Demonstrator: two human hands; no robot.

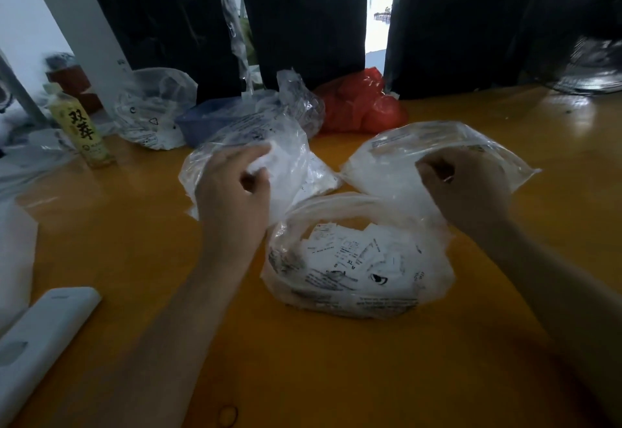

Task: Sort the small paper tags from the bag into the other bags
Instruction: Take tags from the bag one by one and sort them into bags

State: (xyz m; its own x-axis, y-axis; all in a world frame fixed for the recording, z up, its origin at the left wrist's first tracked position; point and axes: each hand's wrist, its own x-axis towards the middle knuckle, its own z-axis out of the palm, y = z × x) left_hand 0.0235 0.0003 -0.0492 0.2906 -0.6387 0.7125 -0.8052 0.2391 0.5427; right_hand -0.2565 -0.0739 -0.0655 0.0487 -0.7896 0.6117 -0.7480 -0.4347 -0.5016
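On the orange table [134,242], bare room lies on both sides of the near bag [356,259], which lies with its mouth away from the person and holds the paper tags [350,252] (white, some marked S, M, XL). Just behind, the left hand [232,185] curls on the left bag [289,158]. The right hand [464,188] pinches the right bag [447,148]; both bags hold white paper.

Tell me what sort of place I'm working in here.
Probably a small garment workshop or packing room: an orange worktable, a clear bag of size tags marked S, M, XL, and black bundles stacked behind.
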